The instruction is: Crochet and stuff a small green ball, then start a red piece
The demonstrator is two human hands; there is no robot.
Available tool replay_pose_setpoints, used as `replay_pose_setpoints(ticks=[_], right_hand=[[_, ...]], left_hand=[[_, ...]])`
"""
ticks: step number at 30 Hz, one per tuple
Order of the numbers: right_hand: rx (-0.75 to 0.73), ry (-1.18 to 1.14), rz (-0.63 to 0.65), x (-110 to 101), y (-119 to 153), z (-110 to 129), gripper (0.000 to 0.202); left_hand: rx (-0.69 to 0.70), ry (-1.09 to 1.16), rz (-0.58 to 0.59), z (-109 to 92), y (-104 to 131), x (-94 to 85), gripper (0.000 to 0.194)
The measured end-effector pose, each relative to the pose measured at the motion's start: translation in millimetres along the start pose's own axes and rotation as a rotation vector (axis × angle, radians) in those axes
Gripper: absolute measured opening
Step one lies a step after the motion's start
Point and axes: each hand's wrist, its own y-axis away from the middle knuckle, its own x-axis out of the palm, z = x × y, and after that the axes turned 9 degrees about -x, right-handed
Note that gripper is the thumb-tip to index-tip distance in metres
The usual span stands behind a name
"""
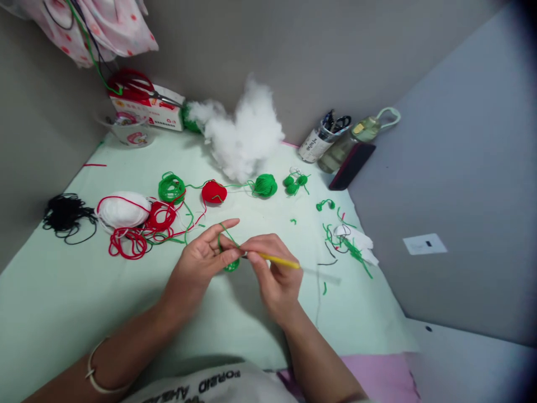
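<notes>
Near the middle of the table my left hand (205, 254) pinches a small green crocheted piece (231, 265), with green yarn looped round its raised fingers. My right hand (274, 271) grips a yellow-handled crochet hook (279, 260), whose tip meets the piece between both hands. Beyond the hands lie a red yarn ball (213, 192) and a green yarn ball (265, 185). A loose green coil (171, 187) sits further left, a green strand running from it towards the green ball.
White stuffing (247, 134) is heaped at the back. Left are white yarn (123, 210), red strands (128, 242) and black yarn (67, 212). Scissors (134, 84) rest on a box (161, 112). A pen cup (316, 143), bottle (338, 151) and phone (351, 166) stand back right; green scraps (354, 249) lie right.
</notes>
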Motion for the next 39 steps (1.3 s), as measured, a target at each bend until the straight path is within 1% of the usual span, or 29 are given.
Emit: replay_pose_setpoints(ticks=[2,3,4,5,7,9,10,11,12,14,15,16,17,18,19,20,22,23,25,28,33,36,39], right_hand=[[-0.123,0.188,0.053,1.8,3.3,-2.6,0.036],[-0.177,0.251,0.062,2.0,4.2,-3.7,0.038],[-0.199,0.263,0.049,1.4,4.3,-4.5,0.038],[-0.181,0.222,0.015,0.1,3.3,-5.0,0.036],[-0.050,0.042,-0.093,-3.8,-1.2,-4.9,0.026],[0.119,-0.175,-0.187,-7.2,-6.9,-3.8,0.018],[0.178,-0.256,-0.200,-7.8,-9.0,-3.0,0.017],[0.210,-0.294,-0.187,-7.4,-10.1,-2.1,0.018],[0.209,-0.282,-0.151,-6.2,-10.2,-1.1,0.017],[0.114,-0.118,-0.065,-2.5,-7.8,0.8,0.018],[0.043,-0.013,-0.030,-0.8,-6.0,1.5,0.021],[-0.018,0.062,-0.013,0.2,-4.5,1.8,0.024],[-0.052,0.087,-0.022,0.3,-3.5,1.8,0.026],[-0.047,0.059,-0.061,-0.6,-3.4,1.3,0.026],[-0.001,-0.013,-0.116,-2.2,-4.1,0.4,0.023],[0.078,-0.112,-0.173,-4.1,-5.4,-0.8,0.019],[0.255,-0.313,-0.244,-7.5,-9.2,-3.2,0.015],[0.324,-0.382,-0.239,-8.2,-11.0,-4.0,0.016],[0.401,-0.439,-0.174,-7.2,-13.4,-4.5,0.017],[0.434,-0.428,-0.097,-2.9,-13.6,-3.5,0.018],[0.496,-0.486,-0.168,-0.7,-11.0,-8.3,0.015],[0.504,-0.520,-0.167,-1.5,-10.5,-11.0,0.015],[0.478,-0.478,-0.155,-0.1,-9.8,-8.4,0.013]], left_hand=[[-0.036,0.029,0.013,2.7,0.5,0.7,0.068],[-0.079,0.059,0.037,3.0,0.7,0.7,0.068],[-0.128,0.092,0.068,2.4,0.6,0.3,0.064],[-0.171,0.122,0.097,0.9,0.3,-0.6,0.059],[-0.216,0.152,0.128,-3.5,-0.4,-3.0,0.048],[-0.184,0.141,0.103,-7.3,-0.5,-4.4,0.044],[-0.149,0.119,0.072,-8.1,-0.1,-4.0,0.046],[-0.103,0.090,0.037,-7.8,0.6,-3.0,0.049],[-0.056,0.059,0.008,-6.6,1.5,-1.5,0.054],[0.001,0.028,-0.021,-2.5,3.4,1.8,0.065],[-0.011,0.034,-0.007,-0.5,4.0,2.8,0.068],[-0.053,0.056,0.023,1.0,4.1,2.9,0.068],[-0.113,0.087,0.056,1.7,3.8,2.3,0.065],[-0.171,0.120,0.084,1.5,3.0,0.9,0.060],[-0.212,0.147,0.104,0.6,1.9,-0.9,0.054],[-0.229,0.161,0.115,-0.9,0.7,-2.6,0.049],[-0.205,0.157,0.105,-4.2,-1.1,-4.4,0.043],[-0.182,0.142,0.093,-5.5,-1.5,-4.1,0.043],[-0.143,0.103,0.075,-6.5,-1.2,-1.7,0.043],[-0.118,0.068,0.080,-5.0,0.3,2.0,0.041],[-0.113,0.083,0.067,-2.1,-0.2,-0.9,0.030],[-0.119,0.080,0.056,-2.2,-0.7,-3.2,0.028],[-0.111,0.054,0.049,-2.0,-0.4,-3.0,0.030]])
